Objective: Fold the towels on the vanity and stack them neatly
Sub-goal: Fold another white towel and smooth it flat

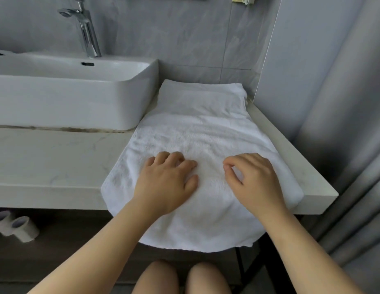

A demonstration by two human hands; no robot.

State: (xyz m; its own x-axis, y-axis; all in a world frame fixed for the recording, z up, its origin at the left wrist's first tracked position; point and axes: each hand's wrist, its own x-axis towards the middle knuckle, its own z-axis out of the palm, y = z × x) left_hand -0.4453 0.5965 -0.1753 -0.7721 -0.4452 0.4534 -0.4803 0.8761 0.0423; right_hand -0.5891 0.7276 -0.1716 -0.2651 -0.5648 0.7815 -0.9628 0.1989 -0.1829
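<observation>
on my feed one white towel (pixel 197 128) lies spread lengthwise on the bench (pixel 57 158), just to the right of the white sink (pixel 68 98). its far end reaches the tiled wall (pixel 185 39), and its near end hangs over the bench's front edge, toward the person's knees (pixel 180 279). the left edge of the towel touches the sink's side. its surface is lightly rippled, and it looks doubled over at the far end.

both hands are on the near part of the towel, side by side and a little apart. the left grip (pixel 168 179) rests on the cloth with its fingers bent at the knuckles, tips down into the pile, thumb lying out flat. i cannot tell whether it has any cloth gathered. the right grip (pixel 255 179) has its fingers curled too, forefinger and thumb bent toward each other with a bit of towel showing between them — whether they actually pinch it, i cannot tell.

a chrome tap (pixel 87 28) stands behind the sink. two paper rolls (pixel 15 225) sit on a shelf below the bench at the left, and a grey curtain (pixel 354 145) hangs along the right.
</observation>
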